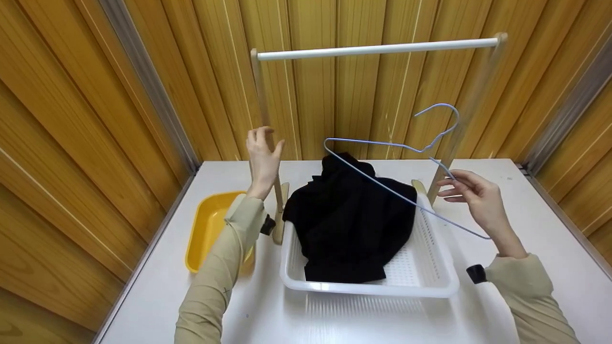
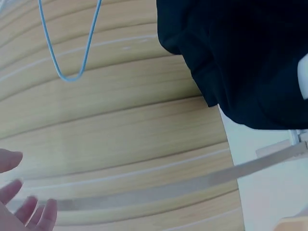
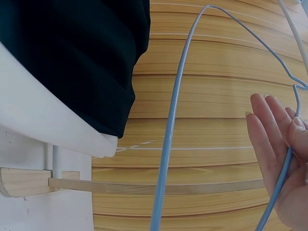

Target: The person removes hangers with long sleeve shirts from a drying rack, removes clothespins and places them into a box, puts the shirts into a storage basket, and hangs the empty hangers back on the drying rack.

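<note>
My right hand [image 1: 483, 200] pinches a thin blue wire hanger [image 1: 382, 184] by one shoulder, between thumb and fingers. Its hook points up, and its far end reaches left over a heap of black cloth [image 1: 351, 220]. In the right wrist view the wire [image 3: 169, 125] runs across the palm under the thumb. My left hand [image 1: 263, 160] is raised near the rack's left post, fingers loosely bent, holding nothing. The left wrist view shows its fingertips [image 2: 47, 214] apart from the hanger's rounded end [image 2: 71, 77]. The black cloth lies in a white perforated basket [image 1: 370, 289].
A rack with a white rail [image 1: 377, 49] and wooden posts stands behind the basket. To the left, a yellow tub [image 1: 193, 239] sits on the white table [image 1: 540, 286], partly hidden by my left sleeve. Wood-patterned walls [image 1: 311, 95] enclose the back and sides.
</note>
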`<action>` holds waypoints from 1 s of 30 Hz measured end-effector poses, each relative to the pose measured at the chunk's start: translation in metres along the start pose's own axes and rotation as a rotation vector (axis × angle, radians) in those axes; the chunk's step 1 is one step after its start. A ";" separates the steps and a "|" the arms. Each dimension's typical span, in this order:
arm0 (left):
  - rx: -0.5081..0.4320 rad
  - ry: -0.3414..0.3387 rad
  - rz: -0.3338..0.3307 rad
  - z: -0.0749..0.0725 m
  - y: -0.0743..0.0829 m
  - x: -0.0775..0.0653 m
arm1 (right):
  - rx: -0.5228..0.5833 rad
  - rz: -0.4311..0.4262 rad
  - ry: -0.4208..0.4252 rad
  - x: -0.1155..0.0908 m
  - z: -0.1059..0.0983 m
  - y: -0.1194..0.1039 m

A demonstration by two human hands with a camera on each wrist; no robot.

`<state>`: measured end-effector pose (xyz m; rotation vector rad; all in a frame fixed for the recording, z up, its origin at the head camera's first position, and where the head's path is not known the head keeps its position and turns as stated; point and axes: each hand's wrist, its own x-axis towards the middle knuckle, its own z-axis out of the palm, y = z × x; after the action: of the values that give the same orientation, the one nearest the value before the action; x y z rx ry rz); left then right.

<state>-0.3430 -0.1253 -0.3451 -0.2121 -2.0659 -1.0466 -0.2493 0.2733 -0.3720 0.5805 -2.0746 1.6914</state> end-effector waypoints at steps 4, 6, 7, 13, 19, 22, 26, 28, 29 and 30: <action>0.022 0.034 -0.030 -0.003 -0.007 0.006 | -0.003 0.004 0.000 -0.001 0.000 -0.001; 0.020 0.033 -0.046 -0.003 -0.010 0.010 | 0.000 0.005 0.002 -0.001 0.000 -0.001; 0.018 0.030 -0.053 -0.004 -0.011 0.012 | 0.000 0.005 0.003 -0.001 0.000 -0.001; -0.045 -0.052 -0.129 -0.004 -0.015 0.020 | -0.013 -0.004 0.009 -0.002 0.000 -0.001; -0.139 -0.171 -0.262 -0.003 -0.018 0.024 | -0.043 -0.013 0.004 -0.002 0.001 -0.003; -0.204 -0.199 -0.301 -0.003 -0.020 0.026 | -0.057 -0.010 0.006 -0.002 0.001 -0.003; -0.276 -0.222 -0.307 -0.002 -0.022 0.027 | -0.065 -0.003 0.001 -0.001 0.001 -0.004; -0.292 -0.227 -0.306 -0.001 -0.022 0.028 | -0.062 0.000 0.000 -0.002 0.001 -0.005; -0.301 -0.225 -0.305 -0.001 -0.023 0.028 | -0.061 0.000 0.000 -0.002 0.001 -0.005; -0.308 -0.221 -0.301 0.000 -0.023 0.029 | -0.058 -0.001 0.002 -0.001 0.001 -0.005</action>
<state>-0.3727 -0.1458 -0.3382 -0.1808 -2.1681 -1.5907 -0.2454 0.2711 -0.3690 0.5611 -2.1136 1.6249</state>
